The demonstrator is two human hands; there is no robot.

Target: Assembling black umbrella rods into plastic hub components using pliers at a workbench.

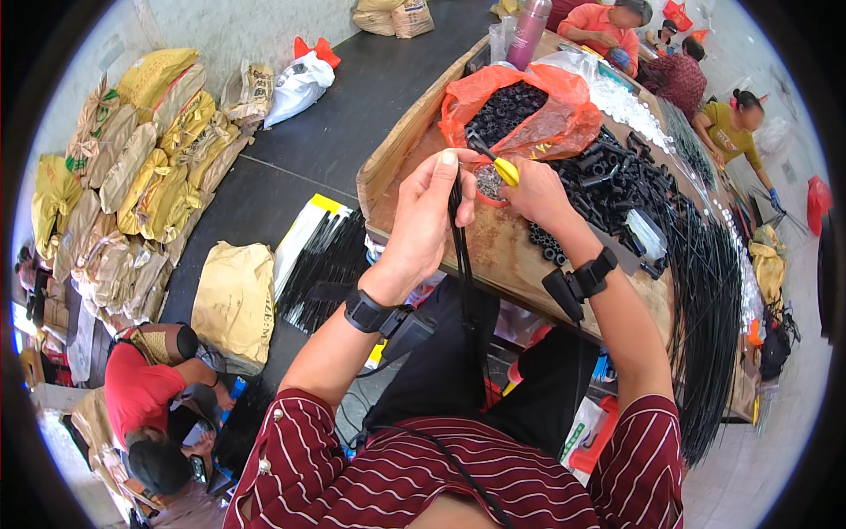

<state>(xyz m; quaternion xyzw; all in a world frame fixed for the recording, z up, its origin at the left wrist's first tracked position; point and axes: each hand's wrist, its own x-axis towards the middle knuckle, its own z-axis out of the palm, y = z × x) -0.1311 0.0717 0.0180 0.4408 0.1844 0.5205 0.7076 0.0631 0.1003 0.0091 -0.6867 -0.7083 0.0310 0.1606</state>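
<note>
My left hand is closed on a few long, thin black strands, thumb on top, their lengths hanging down toward my lap. In my right hand are yellow-handled pliers, their dark head pointing toward the left fingertips. Whether the jaws touch the strands cannot be made out. Both hands are above the near edge of a wooden table. Just beyond them sits a small red-rimmed dish of tiny shiny pieces.
An orange-red plastic bag holds small black parts. Black tubular parts are heaped to its right, beside long black rods draped over the edge. A purple bottle stands farther back. Stacked sacks and several people surround the area.
</note>
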